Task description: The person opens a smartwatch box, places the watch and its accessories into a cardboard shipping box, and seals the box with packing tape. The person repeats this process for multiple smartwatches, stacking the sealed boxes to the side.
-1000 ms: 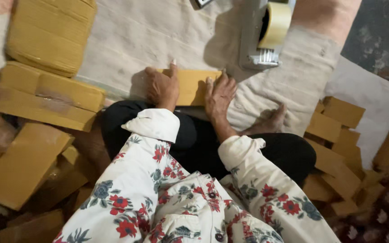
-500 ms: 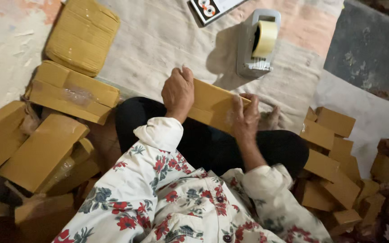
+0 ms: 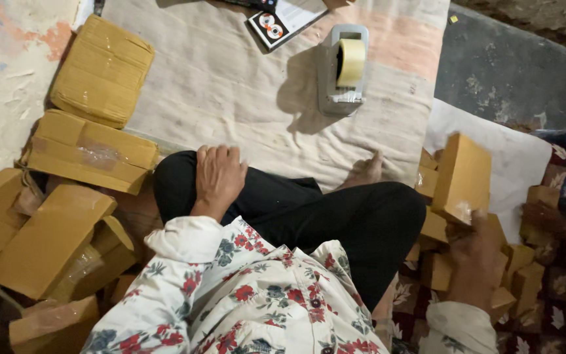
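Observation:
My right hand (image 3: 471,252) grips a small brown cardboard box (image 3: 461,177) by its lower end, held upright over a heap of similar small boxes (image 3: 439,270) at my right side. My left hand (image 3: 217,176) rests palm down on my left knee, in black trousers, and holds nothing. I sit cross-legged on a pale cloth (image 3: 230,85); my bare foot (image 3: 363,173) shows beside the knee. Both sleeves are white with red and blue flowers.
A tape dispenser (image 3: 340,69) with a yellowish roll stands on the cloth ahead. Larger taped cardboard parcels (image 3: 90,152) are piled at my left, one (image 3: 101,71) farther back. A printed card (image 3: 282,21) lies at the top. Another person's hand (image 3: 545,216) is at the right edge.
My right hand carried the box from my lap out to the right over the heap. My left hand let go of it and settled on my knee. The view swung right.

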